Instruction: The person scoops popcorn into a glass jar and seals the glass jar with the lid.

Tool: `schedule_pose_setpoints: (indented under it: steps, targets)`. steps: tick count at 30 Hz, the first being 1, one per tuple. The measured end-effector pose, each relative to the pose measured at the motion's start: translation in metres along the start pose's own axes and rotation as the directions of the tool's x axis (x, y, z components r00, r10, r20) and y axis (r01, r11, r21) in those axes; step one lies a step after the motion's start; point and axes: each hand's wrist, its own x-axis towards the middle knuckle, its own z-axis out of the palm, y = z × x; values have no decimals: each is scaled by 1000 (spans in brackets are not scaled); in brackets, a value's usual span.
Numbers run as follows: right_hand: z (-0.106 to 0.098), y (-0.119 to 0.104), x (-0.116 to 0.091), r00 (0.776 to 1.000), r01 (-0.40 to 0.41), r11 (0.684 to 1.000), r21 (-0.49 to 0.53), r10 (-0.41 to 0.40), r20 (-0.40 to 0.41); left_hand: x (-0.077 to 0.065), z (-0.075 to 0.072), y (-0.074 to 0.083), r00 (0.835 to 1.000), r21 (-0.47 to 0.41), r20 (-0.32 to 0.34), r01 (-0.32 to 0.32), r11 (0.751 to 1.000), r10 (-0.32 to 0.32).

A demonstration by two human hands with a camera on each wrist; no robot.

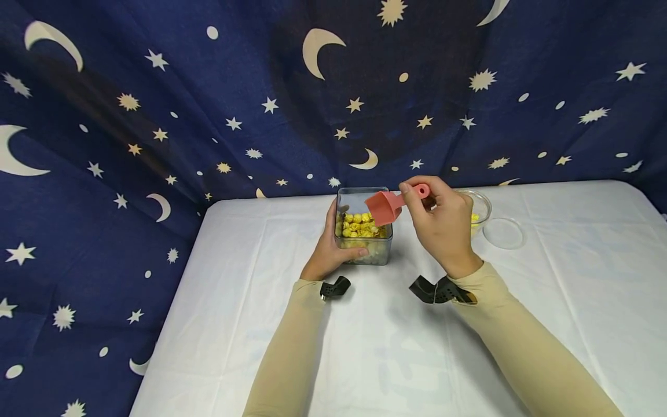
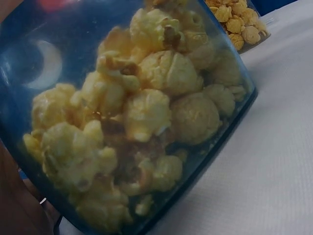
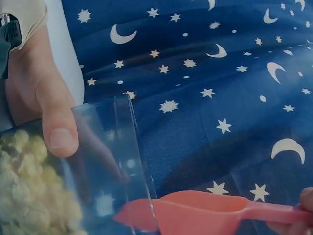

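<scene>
A clear square container (image 1: pixel 375 252) stands on the table, partly filled with yellow popcorn (image 1: pixel 359 226). My left hand (image 1: pixel 330 246) grips it from the left side, thumb across the front wall. Above the container's right rim, my right hand (image 1: pixel 443 223) pinches the handle of a pink scoop (image 1: pixel 384 207). The scoop's mouth points left and down over the opening, and in the right wrist view the pink scoop (image 3: pixel 200 213) overlaps the container's edge. Popcorn (image 2: pixel 146 112) shows through the wall in the left wrist view. Whether the scoop holds any popcorn cannot be seen.
Behind my right hand sits a round clear bowl (image 1: pixel 482 202) with some yellow popcorn, partly hidden. A clear round lid (image 1: pixel 503 233) lies beside it on the white tablecloth (image 1: pixel 573 278). A dark blue curtain (image 1: pixel 234 87) with stars and moons hangs along the table's far edge.
</scene>
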Motion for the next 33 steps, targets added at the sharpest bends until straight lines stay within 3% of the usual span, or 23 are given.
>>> schedule_pose_setpoints:
  steps: [6, 10, 14, 27, 33]
  targets:
    - [7, -4, 2, 992, 94, 992, -80, -86, 96, 5, 1, -24, 999, -13, -37, -16, 1000, 15]
    - [12, -8, 4, 970, 196, 970, -141, -170, 175, 6, 1, -29, 998, -3, -59, -27, 1000, 27]
    - [17, -12, 5, 949, 243, 954, -176, -197, 246, 7, 2, -29, 997, -3, -60, -38, 999, 37]
    - [29, -11, 0, 923, 233, 950, -210, -148, 355, 6, 1, -28, 998, -1, -55, -27, 1000, 27]
    - [33, 3, 1, 919, 152, 973, -176, -73, 388, 5, 0, -26, 999, 5, -45, -17, 1000, 17]
